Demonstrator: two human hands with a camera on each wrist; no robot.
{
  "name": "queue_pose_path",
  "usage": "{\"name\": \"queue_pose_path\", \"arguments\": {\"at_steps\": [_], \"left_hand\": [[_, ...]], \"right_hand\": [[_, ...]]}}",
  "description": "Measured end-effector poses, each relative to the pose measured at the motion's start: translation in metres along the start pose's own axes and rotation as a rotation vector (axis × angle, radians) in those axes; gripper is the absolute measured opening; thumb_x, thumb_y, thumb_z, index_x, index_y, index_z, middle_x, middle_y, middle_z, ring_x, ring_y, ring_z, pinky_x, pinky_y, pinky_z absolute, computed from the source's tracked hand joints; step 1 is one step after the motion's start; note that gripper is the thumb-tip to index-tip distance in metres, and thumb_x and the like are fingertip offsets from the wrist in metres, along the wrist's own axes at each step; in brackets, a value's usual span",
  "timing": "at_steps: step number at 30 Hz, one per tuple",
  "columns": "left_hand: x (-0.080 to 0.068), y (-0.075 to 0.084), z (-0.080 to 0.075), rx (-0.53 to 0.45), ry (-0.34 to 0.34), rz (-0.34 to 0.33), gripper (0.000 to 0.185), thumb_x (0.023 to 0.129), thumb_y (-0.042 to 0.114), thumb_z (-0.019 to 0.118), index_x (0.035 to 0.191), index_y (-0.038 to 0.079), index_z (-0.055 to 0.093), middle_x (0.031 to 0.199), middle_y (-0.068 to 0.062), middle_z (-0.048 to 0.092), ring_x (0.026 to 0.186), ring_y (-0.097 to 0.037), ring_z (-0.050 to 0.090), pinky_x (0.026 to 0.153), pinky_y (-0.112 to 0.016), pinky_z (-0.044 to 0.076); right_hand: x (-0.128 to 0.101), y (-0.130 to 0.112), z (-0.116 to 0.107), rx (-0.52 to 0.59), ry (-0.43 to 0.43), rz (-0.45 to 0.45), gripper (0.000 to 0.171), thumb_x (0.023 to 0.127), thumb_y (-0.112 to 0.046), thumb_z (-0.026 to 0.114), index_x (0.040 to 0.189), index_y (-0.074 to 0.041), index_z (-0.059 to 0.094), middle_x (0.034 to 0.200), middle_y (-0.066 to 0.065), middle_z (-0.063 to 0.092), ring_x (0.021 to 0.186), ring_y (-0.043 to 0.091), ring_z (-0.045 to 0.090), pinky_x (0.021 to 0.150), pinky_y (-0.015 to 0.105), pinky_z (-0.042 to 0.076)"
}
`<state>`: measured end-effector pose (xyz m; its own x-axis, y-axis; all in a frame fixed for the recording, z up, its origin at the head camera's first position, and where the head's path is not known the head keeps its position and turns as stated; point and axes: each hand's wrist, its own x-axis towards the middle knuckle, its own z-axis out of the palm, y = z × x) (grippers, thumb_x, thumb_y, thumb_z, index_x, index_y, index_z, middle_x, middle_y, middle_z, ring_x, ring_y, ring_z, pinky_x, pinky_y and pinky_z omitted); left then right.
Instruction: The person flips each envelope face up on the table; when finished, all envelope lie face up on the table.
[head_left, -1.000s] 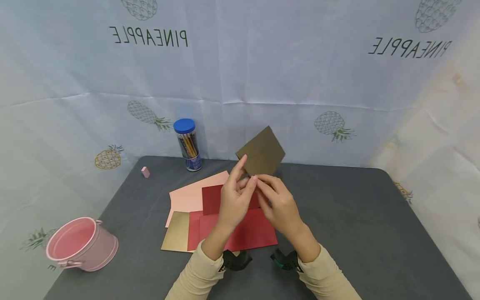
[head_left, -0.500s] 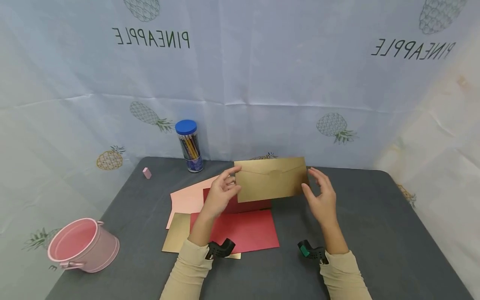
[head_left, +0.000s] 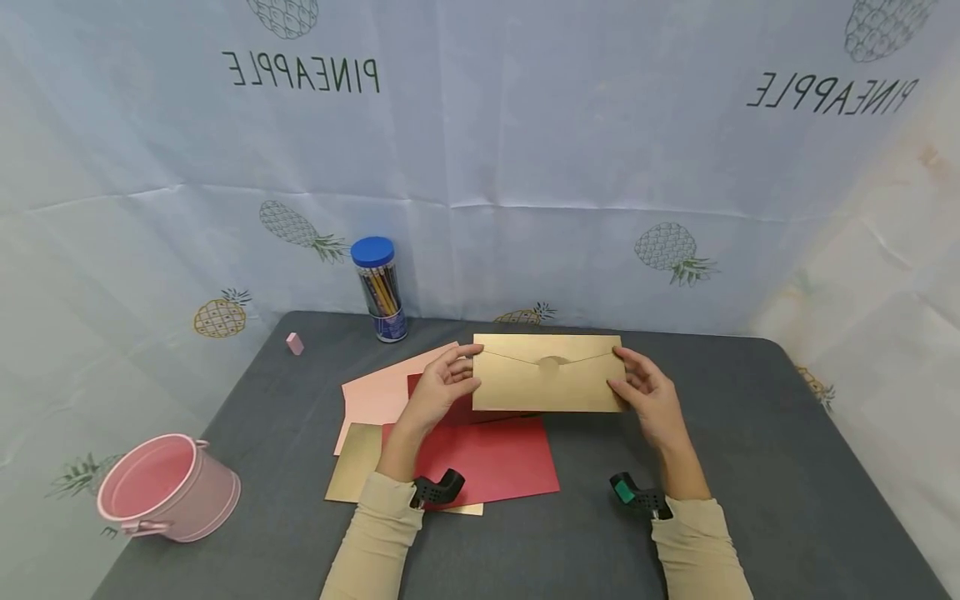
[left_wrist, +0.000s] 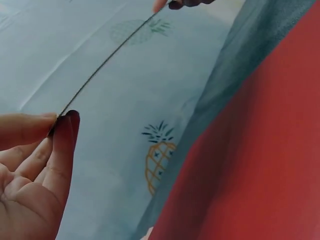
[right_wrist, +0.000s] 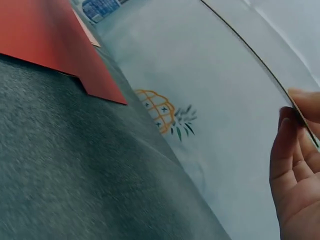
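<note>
A gold envelope [head_left: 547, 387] with its flap folded down is held up between both hands, above the far middle of the table. At its left edge, my left hand [head_left: 433, 392] pinches it between thumb and fingers. The right hand [head_left: 651, 400] grips the opposite edge the same way. Both wrist views show the envelope edge-on as a thin dark line, pinched by the left hand [left_wrist: 37, 175] and the right hand [right_wrist: 300, 165]. Below and left lie red envelopes [head_left: 495, 467], a pink one [head_left: 378, 392] and another gold one [head_left: 352, 462], overlapping and partly hidden by my left arm.
A pink bucket [head_left: 187, 496] stands at the table's left side. Towards the back are a blue-lidded jar of pencils [head_left: 381, 292] and a small pink block [head_left: 295, 343]. A pineapple-print curtain [head_left: 540, 167] hangs behind the dark grey table [head_left: 750, 467].
The gold envelope was tilted on a corner with both hands together. It has since turned level, the hands have spread to its two ends, and the right hand has closed on its edge.
</note>
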<state>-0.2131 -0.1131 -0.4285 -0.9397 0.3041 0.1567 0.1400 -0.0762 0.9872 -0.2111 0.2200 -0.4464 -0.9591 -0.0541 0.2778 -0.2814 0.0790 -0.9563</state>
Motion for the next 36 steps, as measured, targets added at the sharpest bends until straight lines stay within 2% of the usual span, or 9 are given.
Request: {"name": "queue_pose_path", "arguments": {"at_steps": [6,12,14,19,22,25,29,31,36], "left_hand": [[0.002,-0.006,0.015,0.047,-0.004,-0.016,0.049,0.089,0.0,0.061,0.136,0.002,0.047,0.129,-0.022,0.053,0.103,-0.016,0.055,0.084,-0.018,0.05],[0.009,0.013,0.066,0.157,-0.006,-0.073,0.048,0.089,-0.002,0.059,0.136,-0.001,0.048,0.133,-0.022,0.053,0.113,-0.032,0.055,0.091,-0.035,0.051],[0.018,0.013,0.088,0.194,0.008,-0.08,0.047,0.089,-0.003,0.059,0.135,0.0,0.05,0.132,-0.021,0.055,0.112,-0.032,0.057,0.09,-0.036,0.052],[0.058,-0.016,0.135,0.269,0.04,-0.081,0.043,0.088,-0.001,0.062,0.13,0.007,0.057,0.126,-0.013,0.062,0.1,-0.016,0.063,0.08,-0.024,0.053],[0.081,-0.03,0.158,0.293,0.056,-0.109,0.043,0.087,-0.001,0.062,0.129,0.009,0.058,0.124,-0.011,0.063,0.099,-0.015,0.063,0.081,-0.024,0.053],[0.099,-0.042,0.177,0.271,0.081,-0.157,0.043,0.087,-0.003,0.062,0.128,0.01,0.06,0.123,-0.011,0.064,0.104,-0.019,0.063,0.082,-0.027,0.054],[0.114,-0.058,0.194,0.228,0.106,-0.221,0.043,0.087,-0.003,0.063,0.127,0.012,0.061,0.123,-0.009,0.064,0.11,-0.022,0.061,0.083,-0.03,0.054],[0.12,-0.063,0.2,0.227,0.114,-0.245,0.043,0.086,-0.002,0.063,0.127,0.013,0.061,0.124,-0.008,0.063,0.113,-0.022,0.059,0.084,-0.031,0.054],[0.13,-0.07,0.212,0.243,0.131,-0.267,0.046,0.085,-0.006,0.063,0.127,0.011,0.06,0.127,-0.01,0.061,0.113,-0.023,0.059,0.084,-0.033,0.054]], "right_hand": [[-0.004,0.005,-0.024,-0.055,-0.038,0.025,0.053,0.089,-0.004,0.064,0.137,0.005,0.044,0.1,-0.006,0.059,0.086,0.008,0.061,0.066,0.016,0.052],[-0.007,0.016,-0.072,-0.275,-0.065,0.051,0.054,0.09,-0.012,0.064,0.139,0.001,0.044,0.1,-0.015,0.059,0.087,0.002,0.06,0.069,0.013,0.05],[-0.008,0.019,-0.093,-0.348,-0.061,0.073,0.054,0.091,-0.016,0.063,0.14,-0.002,0.043,0.101,-0.017,0.057,0.088,-0.003,0.058,0.07,0.011,0.049],[-0.004,0.029,-0.143,-0.467,-0.047,0.141,0.057,0.092,-0.023,0.063,0.143,-0.009,0.042,0.104,-0.024,0.05,0.088,-0.011,0.051,0.069,0.009,0.045],[0.002,0.033,-0.167,-0.546,-0.043,0.198,0.06,0.092,-0.03,0.063,0.144,-0.012,0.041,0.105,-0.024,0.047,0.088,-0.015,0.046,0.069,0.009,0.043],[0.008,0.037,-0.185,-0.638,-0.051,0.24,0.063,0.091,-0.037,0.062,0.145,-0.011,0.041,0.112,-0.011,0.05,0.088,-0.019,0.041,0.074,0.017,0.044],[0.014,0.044,-0.2,-0.697,-0.06,0.257,0.065,0.093,-0.039,0.058,0.145,-0.006,0.038,0.128,0.019,0.047,0.088,-0.02,0.033,0.083,0.044,0.046],[0.016,0.046,-0.204,-0.709,-0.055,0.273,0.065,0.094,-0.039,0.056,0.145,-0.004,0.037,0.132,0.026,0.044,0.089,-0.018,0.032,0.083,0.052,0.045],[0.021,0.05,-0.209,-0.719,-0.019,0.327,0.063,0.095,-0.036,0.056,0.145,-0.003,0.036,0.133,0.028,0.043,0.096,0.008,0.049,0.079,0.044,0.047]]}}
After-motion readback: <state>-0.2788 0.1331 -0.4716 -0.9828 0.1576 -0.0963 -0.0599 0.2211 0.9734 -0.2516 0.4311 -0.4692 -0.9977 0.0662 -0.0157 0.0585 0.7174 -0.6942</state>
